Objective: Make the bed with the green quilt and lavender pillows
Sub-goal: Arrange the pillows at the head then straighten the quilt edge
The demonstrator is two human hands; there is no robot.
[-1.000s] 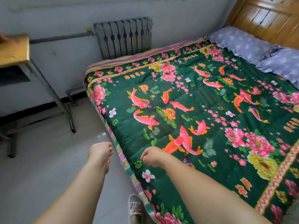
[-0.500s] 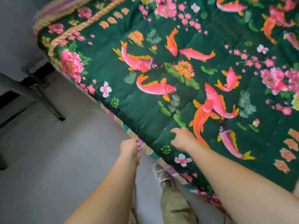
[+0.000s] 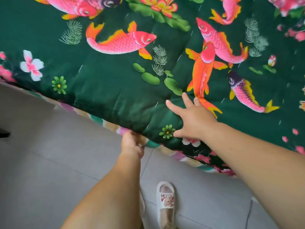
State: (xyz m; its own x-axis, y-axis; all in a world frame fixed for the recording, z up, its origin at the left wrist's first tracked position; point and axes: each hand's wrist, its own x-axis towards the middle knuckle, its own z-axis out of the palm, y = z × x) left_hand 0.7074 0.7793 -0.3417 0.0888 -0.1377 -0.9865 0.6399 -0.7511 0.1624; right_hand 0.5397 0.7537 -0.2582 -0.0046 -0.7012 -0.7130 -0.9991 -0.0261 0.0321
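Observation:
The green quilt [image 3: 107, 90], printed with pink and orange fish and flowers, lies spread flat over the bed and fills the upper part of the view. My left hand [image 3: 131, 143] is at the quilt's near edge, fingers curled around the hem where it overhangs the striped sheet [image 3: 99, 119]. My right hand [image 3: 192, 119] rests flat on top of the quilt just inside that edge, fingers spread. The lavender pillows are out of view.
Grey floor tiles [image 3: 49, 162] run along the bedside. My foot in a white slipper [image 3: 165, 198] stands close to the bed edge. A dark piece of a table leg [image 3: 4, 133] shows at the far left.
The view has dropped and closed in on the bed edge. My left hand moved up from beside the bed onto the quilt's hem. My right hand opened flat on the quilt.

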